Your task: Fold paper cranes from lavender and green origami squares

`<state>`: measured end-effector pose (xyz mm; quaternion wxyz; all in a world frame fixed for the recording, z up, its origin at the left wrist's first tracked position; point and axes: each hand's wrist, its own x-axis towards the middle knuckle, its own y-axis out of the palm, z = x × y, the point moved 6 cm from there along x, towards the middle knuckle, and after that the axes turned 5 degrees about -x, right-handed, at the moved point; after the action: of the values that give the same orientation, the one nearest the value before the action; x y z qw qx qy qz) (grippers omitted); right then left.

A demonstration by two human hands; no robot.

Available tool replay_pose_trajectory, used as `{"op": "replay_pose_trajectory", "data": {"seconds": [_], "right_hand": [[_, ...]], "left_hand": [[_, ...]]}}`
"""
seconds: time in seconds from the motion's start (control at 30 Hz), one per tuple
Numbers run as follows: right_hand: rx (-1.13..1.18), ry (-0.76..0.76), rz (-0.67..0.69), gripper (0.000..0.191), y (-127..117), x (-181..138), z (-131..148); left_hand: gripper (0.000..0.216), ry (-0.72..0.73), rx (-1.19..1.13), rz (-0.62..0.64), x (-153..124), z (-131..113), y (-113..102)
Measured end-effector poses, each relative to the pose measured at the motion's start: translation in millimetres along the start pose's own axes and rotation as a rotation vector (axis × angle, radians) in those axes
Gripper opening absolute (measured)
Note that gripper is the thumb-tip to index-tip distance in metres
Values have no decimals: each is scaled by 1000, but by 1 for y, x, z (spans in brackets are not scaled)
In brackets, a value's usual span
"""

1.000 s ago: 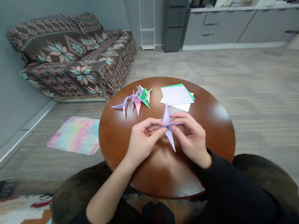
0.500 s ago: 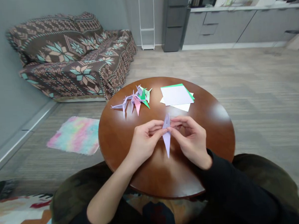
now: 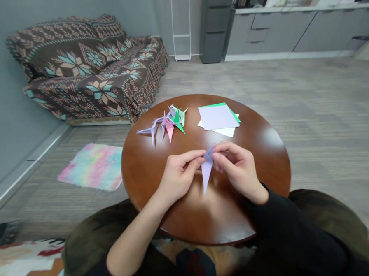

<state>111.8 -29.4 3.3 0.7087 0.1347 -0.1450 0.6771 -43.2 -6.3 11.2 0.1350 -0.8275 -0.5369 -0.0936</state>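
Over the middle of a round brown wooden table point(image 3: 142, 165), both my hands pinch a folded lilac paper piece point(image 3: 207, 171). Its long point hangs down toward me. My left hand point(image 3: 178, 175) grips its left side with thumb and fingers closed. My right hand point(image 3: 237, 168) pinches the top right part, fingers curled. Several finished folded paper shapes point(image 3: 168, 123) in lilac, pink and green lie at the table's far left. A small stack of flat paper sheets point(image 3: 218, 117), lilac on top with green and cream beneath, lies at the far middle.
A sofa under a brown patterned blanket point(image 3: 88, 67) stands at the back left. A pastel rug point(image 3: 93, 165) lies on the floor left of the table. Grey cabinets point(image 3: 290, 29) line the back wall. A patterned carpet point(image 3: 21, 266) shows at the lower left.
The lilac piece had a flap sticking up and out sideways a second ago; now it is folded narrower, its point hanging down. Both hands have shifted slightly on it.
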Motion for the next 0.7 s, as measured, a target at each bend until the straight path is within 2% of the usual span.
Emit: {"op": "replay_pose_trajectory", "data": {"seconds": [0.13,0.3,0.43,0.7], "right_hand": [[34,-21,52,4,0,2,2],[-131,-209,74,14,-5,4,17],[-221,-282,94,20,-5,3,24],[-439,-428,124,25,-1,0,37]], "left_hand": [[25,76,28,-10,0,-6,-2],[21,147,42,-62,0,-15,-4],[21,196,54,-93,-1,-17,-6],[21,169,106,-130,-2,-15,-8]]}}
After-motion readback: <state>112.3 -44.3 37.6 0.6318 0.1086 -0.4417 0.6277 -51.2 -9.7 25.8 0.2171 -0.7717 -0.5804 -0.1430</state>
